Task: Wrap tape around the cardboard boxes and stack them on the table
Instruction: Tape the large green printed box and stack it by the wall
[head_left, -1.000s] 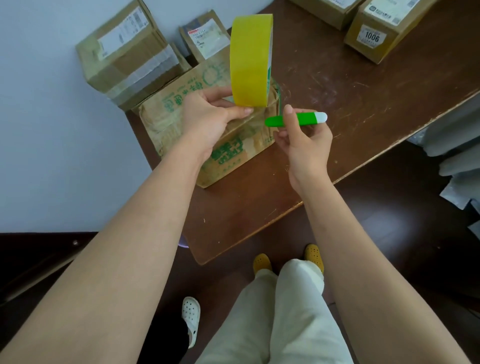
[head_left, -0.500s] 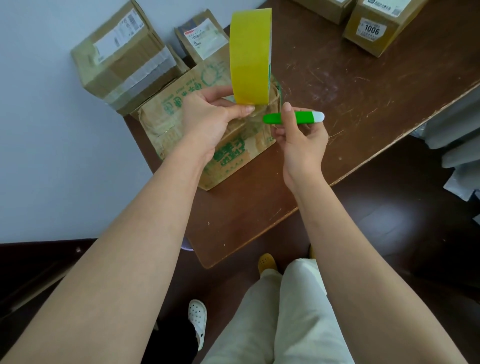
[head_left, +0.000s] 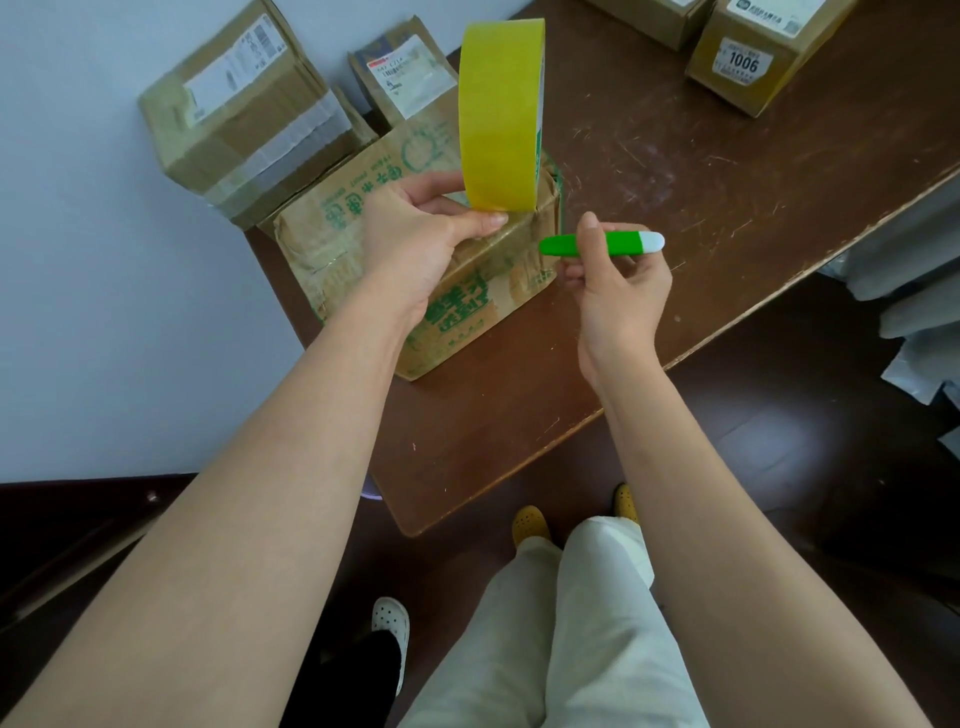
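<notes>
On the table, the printed box sits at the left end, near the front edge. Behind it to the left stands the taped box, touching it, with a labelled package just behind. Well to the printed box's right, at the table's far edge, stands the box marked 1006.

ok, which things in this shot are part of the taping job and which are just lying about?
In use:
- tape roll, held by left hand
- green cutter, held by right hand
- green-printed box
- table

Lying about:
- white shoe on the floor
- pale bags at right
</notes>
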